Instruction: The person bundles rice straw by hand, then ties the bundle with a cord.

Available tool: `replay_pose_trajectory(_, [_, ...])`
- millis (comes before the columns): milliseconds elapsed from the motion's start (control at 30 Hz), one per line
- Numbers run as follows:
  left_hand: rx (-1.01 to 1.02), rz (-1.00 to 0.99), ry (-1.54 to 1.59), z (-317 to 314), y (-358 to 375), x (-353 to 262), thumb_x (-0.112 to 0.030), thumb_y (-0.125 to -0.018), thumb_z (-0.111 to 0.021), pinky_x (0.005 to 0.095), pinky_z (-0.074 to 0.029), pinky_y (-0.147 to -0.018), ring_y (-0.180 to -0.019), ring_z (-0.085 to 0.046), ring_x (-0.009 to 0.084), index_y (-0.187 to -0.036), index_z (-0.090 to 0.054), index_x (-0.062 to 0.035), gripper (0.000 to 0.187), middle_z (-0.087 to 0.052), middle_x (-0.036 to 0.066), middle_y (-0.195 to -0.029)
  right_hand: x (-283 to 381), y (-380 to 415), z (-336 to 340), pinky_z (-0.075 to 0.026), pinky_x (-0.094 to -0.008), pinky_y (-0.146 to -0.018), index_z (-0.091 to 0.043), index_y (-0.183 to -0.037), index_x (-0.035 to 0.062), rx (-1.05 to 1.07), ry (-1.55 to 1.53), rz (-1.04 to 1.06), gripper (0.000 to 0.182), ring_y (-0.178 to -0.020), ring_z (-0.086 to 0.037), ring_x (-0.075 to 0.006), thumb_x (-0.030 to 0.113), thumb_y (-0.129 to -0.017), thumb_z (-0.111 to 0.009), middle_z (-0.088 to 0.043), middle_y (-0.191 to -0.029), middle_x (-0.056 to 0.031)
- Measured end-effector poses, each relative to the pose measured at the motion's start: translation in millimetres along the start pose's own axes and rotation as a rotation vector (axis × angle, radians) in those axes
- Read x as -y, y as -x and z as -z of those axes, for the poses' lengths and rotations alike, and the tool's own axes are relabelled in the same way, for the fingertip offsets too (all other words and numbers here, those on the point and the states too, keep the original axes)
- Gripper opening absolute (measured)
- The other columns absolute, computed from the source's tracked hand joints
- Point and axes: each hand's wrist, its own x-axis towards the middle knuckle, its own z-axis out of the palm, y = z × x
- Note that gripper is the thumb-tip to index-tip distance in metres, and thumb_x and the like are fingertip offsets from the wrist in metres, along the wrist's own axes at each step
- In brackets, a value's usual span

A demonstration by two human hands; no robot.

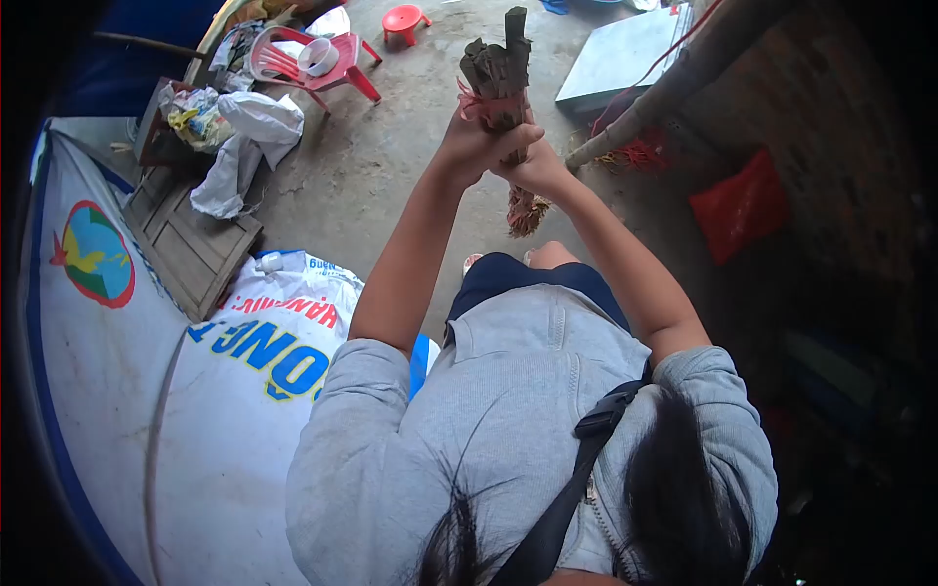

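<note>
A dark brown bundle of sticks or dried stalks (493, 73) is held upright in front of me, bound near its top with a pinkish-red tie (489, 105). My left hand (479, 146) is wrapped round the bundle just under the tie. Against it, my right hand (533, 164) closes round the bundle's lower part. One thicker piece sticks up higher than the rest at the top. Below my hands the frayed, straw-coloured end (527, 213) hangs over the floor.
A red plastic chair (342, 73) holding a white tub and a red stool (405, 20) stand ahead. White sacks (244, 146) and a wooden panel (186, 234) lie left, beside a large printed sack (234, 420). Right are a pole (674, 83), white board (620, 59) and red bag (740, 205).
</note>
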Motion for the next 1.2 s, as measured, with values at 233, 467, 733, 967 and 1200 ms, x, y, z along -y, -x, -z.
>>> replay_pose_trajectory(233, [0.522,0.106,-0.005,-101.5,-80.8,10.2,-0.007,-0.063,-0.066,0.0228,-0.042,-0.061,-0.071,-0.051,0.0084,-0.088,-0.050,-0.0032,0.030,-0.053,0.002,-0.075,14.1,74.6,100.9,-0.038,-0.0266,-0.054,-0.048,-0.072,0.0034,-0.362,0.041,-0.152,0.016,-0.060,-0.046,-0.0101,0.011,-0.062,-0.059,-0.048,-0.062,-0.0010])
replay_pose_trajectory(467, [0.750,0.147,0.006,-225.5,-150.0,54.9,-0.002,-0.059,-0.061,0.0271,-0.041,-0.070,-0.079,-0.049,0.0119,-0.091,-0.049,-0.0036,0.034,-0.052,0.003,-0.081,-0.2,139.4,232.9,-0.043,-0.0301,-0.068,-0.053,-0.087,0.0027,-0.242,0.192,-0.289,0.040,-0.076,-0.052,-0.0176,0.025,-0.059,-0.071,-0.055,-0.080,-0.0079])
replay_pose_trajectory(733, [0.739,0.186,-0.051,-333.2,-280.6,100.1,0.002,-0.057,-0.059,0.0263,-0.042,-0.071,-0.081,-0.050,0.0120,-0.088,-0.051,-0.0049,0.033,-0.051,0.002,-0.083,-72.2,138.3,419.8,-0.035,-0.0335,-0.085,-0.051,-0.101,0.0022,-0.123,0.354,-0.241,0.056,-0.101,-0.045,-0.0231,0.035,-0.059,-0.071,-0.051,-0.104,-0.0112])
replay_pose_trajectory(967, [0.457,0.333,-0.137,-394.3,-384.9,125.3,0.006,-0.057,-0.055,0.0284,-0.042,-0.076,-0.087,-0.053,0.0164,-0.094,-0.053,-0.0027,0.038,-0.056,0.008,-0.092,-127.6,99.7,528.9,-0.042,-0.0310,-0.071,-0.052,-0.092,0.0036,-0.333,0.215,-0.144,0.052,-0.081,-0.056,-0.0188,0.032,-0.055,-0.074,-0.059,-0.084,-0.0088])
replay_pose_trajectory(1200, [0.206,0.278,-0.381,-420.1,-484.6,228.7,0.004,-0.058,-0.053,0.0270,-0.043,-0.066,-0.076,-0.053,0.0143,-0.090,-0.053,-0.0027,0.033,-0.056,0.006,-0.084,-183.1,48.8,606.7,-0.042,-0.0311,-0.072,-0.052,-0.097,0.0060,-0.480,0.258,-0.199,0.053,-0.084,-0.057,-0.0227,0.040,-0.060,-0.068,-0.059,-0.087,-0.0118])
